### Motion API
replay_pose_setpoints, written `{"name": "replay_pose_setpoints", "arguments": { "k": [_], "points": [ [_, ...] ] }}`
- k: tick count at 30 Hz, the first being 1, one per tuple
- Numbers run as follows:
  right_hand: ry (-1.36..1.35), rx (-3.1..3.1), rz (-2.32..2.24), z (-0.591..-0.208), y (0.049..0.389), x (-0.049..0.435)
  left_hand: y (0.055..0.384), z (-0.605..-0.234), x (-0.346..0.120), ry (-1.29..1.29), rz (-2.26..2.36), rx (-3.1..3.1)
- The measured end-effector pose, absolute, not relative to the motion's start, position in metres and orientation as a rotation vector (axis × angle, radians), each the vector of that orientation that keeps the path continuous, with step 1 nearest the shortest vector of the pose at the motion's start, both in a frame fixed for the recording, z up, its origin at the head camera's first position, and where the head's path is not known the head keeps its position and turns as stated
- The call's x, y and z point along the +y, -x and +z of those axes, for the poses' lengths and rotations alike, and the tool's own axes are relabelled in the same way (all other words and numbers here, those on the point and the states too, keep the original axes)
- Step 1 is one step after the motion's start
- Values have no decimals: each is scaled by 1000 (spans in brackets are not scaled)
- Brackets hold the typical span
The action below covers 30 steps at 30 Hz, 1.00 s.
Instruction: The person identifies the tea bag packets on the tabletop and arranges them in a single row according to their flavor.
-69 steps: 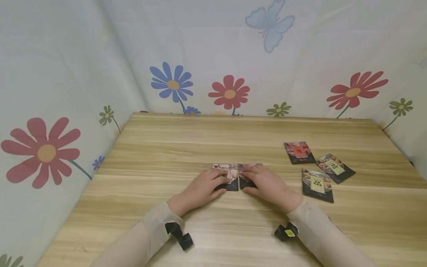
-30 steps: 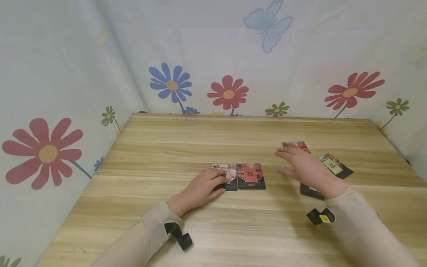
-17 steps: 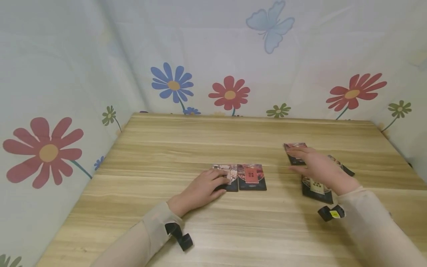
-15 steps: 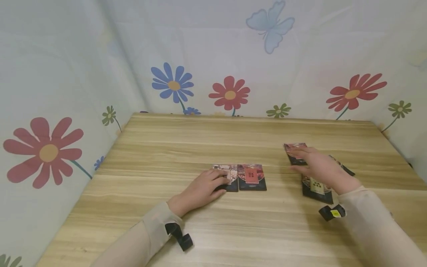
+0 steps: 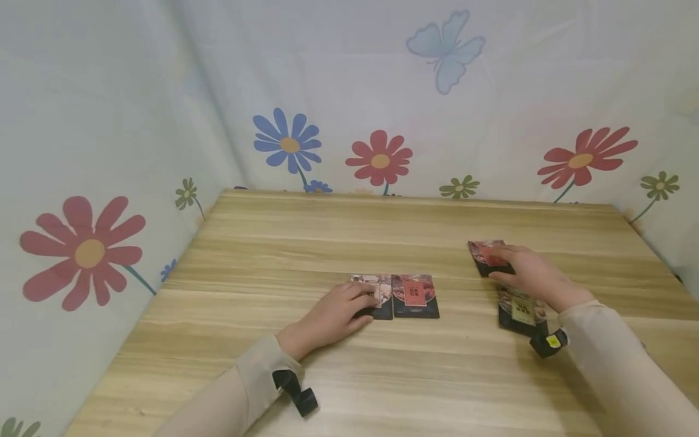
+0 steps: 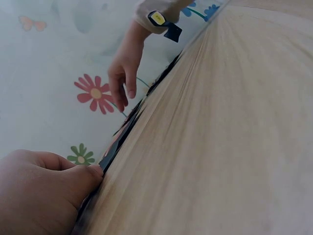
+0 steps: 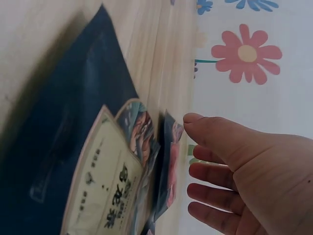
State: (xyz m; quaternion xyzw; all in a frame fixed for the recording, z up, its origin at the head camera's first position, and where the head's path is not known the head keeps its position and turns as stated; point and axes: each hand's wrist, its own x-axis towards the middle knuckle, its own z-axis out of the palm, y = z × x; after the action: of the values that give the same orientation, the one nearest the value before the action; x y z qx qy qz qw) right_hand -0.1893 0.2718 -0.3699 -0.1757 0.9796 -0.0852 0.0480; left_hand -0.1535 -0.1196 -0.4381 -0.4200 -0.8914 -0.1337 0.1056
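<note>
My left hand (image 5: pixel 333 315) rests on a dark tea sachet with a pale flowery print (image 5: pixel 385 297), its fingers lying across the front; in the left wrist view the thumb (image 6: pixel 88 178) is at the sachet's edge. Directly to the right lies a red-label tea sachet (image 5: pixel 416 297). My right hand (image 5: pixel 537 273) reaches over another red-label tea sachet (image 5: pixel 480 258) at the back right. The right wrist view shows this hand (image 7: pixel 244 171) with loosely bent fingers, apart from that sachet (image 7: pixel 168 169). Below the hand lies a yellow-label tea sachet (image 5: pixel 521 312), partly covered.
The sachets lie on a wood-grain table (image 5: pixel 306 237). A white curtain (image 5: pixel 327 73) printed with flowers and a butterfly stands behind and to the left. Black camera mounts (image 5: pixel 297 391) hang at both wrists.
My right hand has let go of the middle red-label sachet and moved right to the back red-label one, hiding another yellow-label sachet. My left hand has stayed on its sachet.
</note>
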Motion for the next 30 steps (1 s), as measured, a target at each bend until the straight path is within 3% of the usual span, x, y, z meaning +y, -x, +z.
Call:
{"name": "replay_pose_setpoints", "arguments": {
  "k": [30],
  "points": [
    [725, 2974, -234, -381, 204, 255, 158, -434, -122, 1263, -402, -2621]
  ]
}}
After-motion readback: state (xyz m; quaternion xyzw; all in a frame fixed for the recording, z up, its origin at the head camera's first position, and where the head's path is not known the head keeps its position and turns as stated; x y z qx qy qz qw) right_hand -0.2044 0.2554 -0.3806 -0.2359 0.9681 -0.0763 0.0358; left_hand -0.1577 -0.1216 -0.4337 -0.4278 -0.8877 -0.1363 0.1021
